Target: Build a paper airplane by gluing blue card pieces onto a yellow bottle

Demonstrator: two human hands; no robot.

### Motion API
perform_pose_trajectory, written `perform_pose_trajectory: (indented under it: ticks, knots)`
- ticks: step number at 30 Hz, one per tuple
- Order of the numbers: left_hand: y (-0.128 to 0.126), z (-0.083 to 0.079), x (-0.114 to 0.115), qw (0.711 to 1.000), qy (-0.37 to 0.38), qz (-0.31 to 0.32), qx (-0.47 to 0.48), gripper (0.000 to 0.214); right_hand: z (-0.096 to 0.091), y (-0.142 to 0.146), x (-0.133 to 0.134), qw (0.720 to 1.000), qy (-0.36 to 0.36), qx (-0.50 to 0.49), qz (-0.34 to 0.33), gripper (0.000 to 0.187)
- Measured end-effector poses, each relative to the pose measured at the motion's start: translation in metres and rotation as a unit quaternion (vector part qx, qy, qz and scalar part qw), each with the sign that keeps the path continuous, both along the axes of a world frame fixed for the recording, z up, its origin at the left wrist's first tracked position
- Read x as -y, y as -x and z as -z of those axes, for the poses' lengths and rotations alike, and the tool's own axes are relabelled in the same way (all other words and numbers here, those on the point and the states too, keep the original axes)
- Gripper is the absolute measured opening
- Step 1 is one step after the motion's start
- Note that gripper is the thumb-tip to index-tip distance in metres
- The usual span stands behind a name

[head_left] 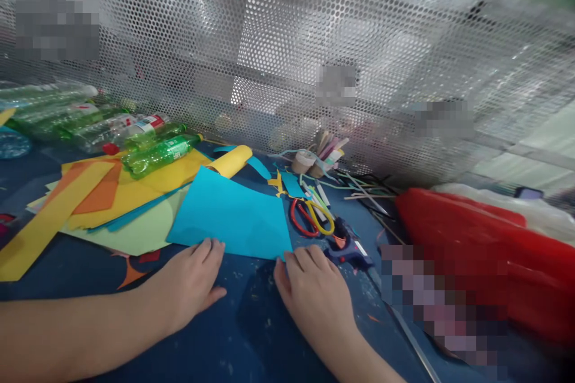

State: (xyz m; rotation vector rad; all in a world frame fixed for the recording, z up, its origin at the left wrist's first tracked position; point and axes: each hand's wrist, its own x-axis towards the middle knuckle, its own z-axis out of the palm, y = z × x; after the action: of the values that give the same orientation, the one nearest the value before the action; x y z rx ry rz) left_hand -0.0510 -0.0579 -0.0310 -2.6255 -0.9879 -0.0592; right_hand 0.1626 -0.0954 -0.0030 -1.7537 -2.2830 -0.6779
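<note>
A sheet of blue paper (231,212) lies before me, its far edge curved and its left part over the pale green paper. My left hand (195,275) rests its fingertips on the near edge, left of the middle, with the thumb held apart. At the near right corner, my right hand (314,284) has bent fingers and a thumb closed at the paper's edge. Just beyond the right hand are scissors (313,218) with red and yellow handle loops and a dark blue glue gun (353,248). A rolled yellow sheet (232,160) touches the blue paper's far left side.
Left are stacked coloured papers (135,230), a long yellow strip (56,221) and several plastic bottles (157,155). A perforated metal screen (287,42) borders the back. To the right lie a red plastic bag (476,239) and a thin metal strip (411,335). Tape (303,161) stands near the screen.
</note>
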Motion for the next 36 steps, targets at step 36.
perform_pose_trajectory:
  ticks: [36]
  knots:
    - [-0.002,-0.036,0.013,0.978,0.035,-0.201,-0.035,0.065,0.006,-0.009,-0.007,0.999,-0.044,0.021,-0.01,0.039]
